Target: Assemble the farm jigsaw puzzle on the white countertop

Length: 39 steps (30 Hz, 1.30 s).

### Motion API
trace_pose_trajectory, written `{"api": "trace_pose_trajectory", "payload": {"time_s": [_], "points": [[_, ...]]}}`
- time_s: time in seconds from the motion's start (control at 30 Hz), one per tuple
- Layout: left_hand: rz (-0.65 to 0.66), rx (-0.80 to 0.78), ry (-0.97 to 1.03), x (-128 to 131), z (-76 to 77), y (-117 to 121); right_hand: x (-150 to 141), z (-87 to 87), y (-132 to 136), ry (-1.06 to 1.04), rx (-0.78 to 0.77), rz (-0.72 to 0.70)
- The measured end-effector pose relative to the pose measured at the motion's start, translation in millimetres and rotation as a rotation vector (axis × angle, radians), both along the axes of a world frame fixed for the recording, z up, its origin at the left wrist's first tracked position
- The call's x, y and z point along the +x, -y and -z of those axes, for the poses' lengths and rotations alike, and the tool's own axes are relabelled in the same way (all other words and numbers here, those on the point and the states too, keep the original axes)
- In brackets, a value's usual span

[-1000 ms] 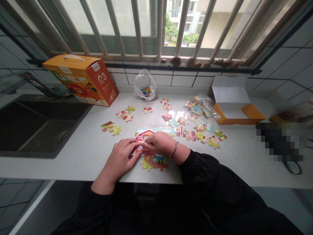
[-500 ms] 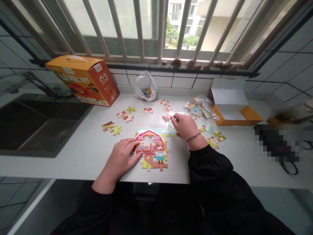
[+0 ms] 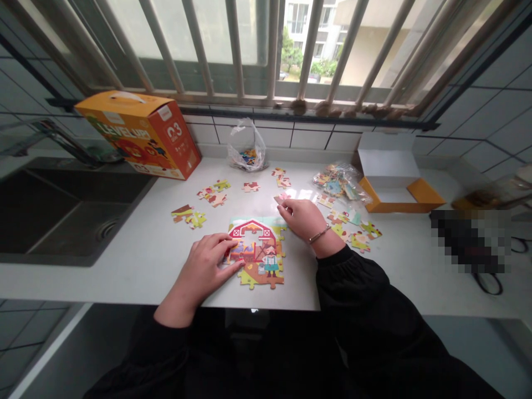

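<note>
A partly joined jigsaw puzzle (image 3: 266, 271) of a red barn and a farmer in a teal apron lies flat on the counter, with a gap in the barn's middle. My left hand (image 3: 211, 255) rests along its left edge, fingers stretched out and thumb apart, touching it. Above the puzzle's upper right corner is my right hand (image 3: 305, 219), its thumb and fingers pinched together. Whatever is between those fingertips is hidden. Just beyond them lies a pink puzzle piece (image 3: 282, 197), partly covered by the hand.
Loose puzzle pieces lie left (image 3: 189, 216), behind (image 3: 250, 187) and right (image 3: 359, 241). Farther back are an open plastic bag (image 3: 247, 147), a bag of pieces (image 3: 341, 182), an orange carton (image 3: 137, 136) and an opened box (image 3: 401, 191). The sink (image 3: 62, 221) is at left.
My right hand has moved a little left and down, uncovering pieces on its right. The pale green piece seen beneath it before is out of sight. My left hand stays on the puzzle.
</note>
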<state>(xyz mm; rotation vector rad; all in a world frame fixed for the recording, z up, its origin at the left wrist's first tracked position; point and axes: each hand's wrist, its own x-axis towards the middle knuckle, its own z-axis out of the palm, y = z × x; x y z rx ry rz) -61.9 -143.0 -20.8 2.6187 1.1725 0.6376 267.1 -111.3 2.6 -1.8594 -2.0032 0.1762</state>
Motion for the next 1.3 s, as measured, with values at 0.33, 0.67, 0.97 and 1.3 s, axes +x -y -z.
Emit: {"api": "trace_pose_trajectory", "payload": {"time_s": [0.33, 0.67, 0.97, 1.3], "points": [[-0.025, 0.013, -0.010, 0.8, 1.7, 0.0, -1.9, 0.5, 0.6, -0.012, -0.016, -0.014], [0.011, -0.014, -0.010, 1.6, -4.7, 2.9, -5.7, 5.1, 1.8, -0.038, 0.000, -0.055], [0.056, 0.024, -0.017, 2.3, -4.3, 2.9, -12.8, 3.5, 3.5, 0.004, -0.017, -0.118], [0.070, 0.041, -0.040, 0.5, -2.7, 2.5, -16.2, 2.4, 4.8, 0.021, -0.074, -0.158]]}}
